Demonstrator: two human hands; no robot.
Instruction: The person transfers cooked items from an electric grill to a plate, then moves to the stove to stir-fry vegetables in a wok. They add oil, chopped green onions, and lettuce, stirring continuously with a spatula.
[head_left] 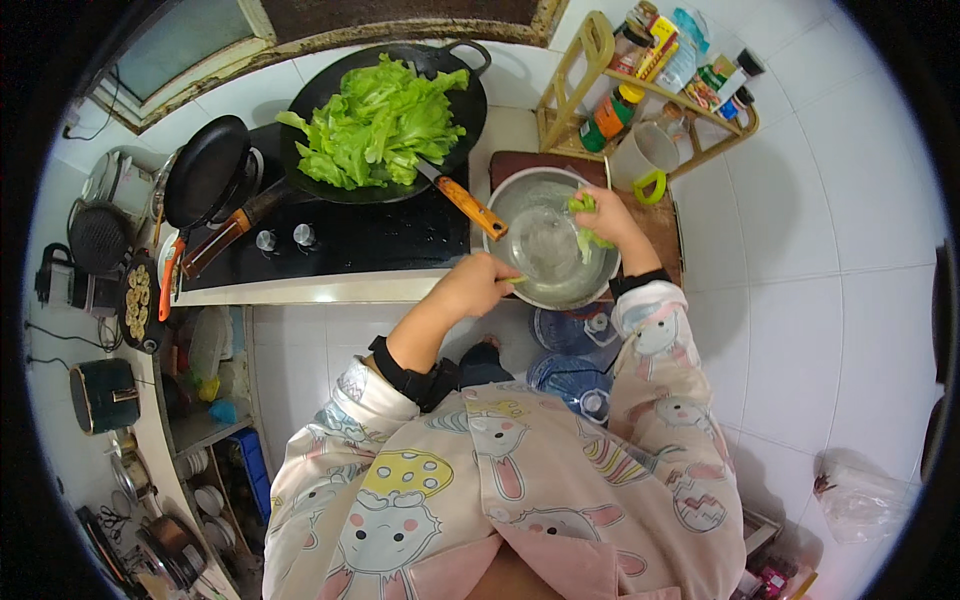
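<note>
A metal basin (497, 212) stands on the counter in front of me, with bits of green leaf on its inside wall. My right hand (610, 218) is closed over the basin's right side, gripping lettuce leaves (584, 203). At the near left rim my left hand (472, 288) is closed, a small pale-green lettuce piece (514, 279) showing at its fingertips. To the left, a heap of torn lettuce (380, 125) fills a black wok (472, 110) on the cooktop. A spatula with a wooden handle (470, 203) rests in the wok, its handle end reaching the basin's rim.
Behind the basin stands a rack (590, 50) of bottles and packets, with a clear jug (640, 158) beside it. Two black pans (207, 170) lean at the cooktop's left. Large blue water bottles (570, 380) stand below the counter. A tiled wall (790, 210) borders the right.
</note>
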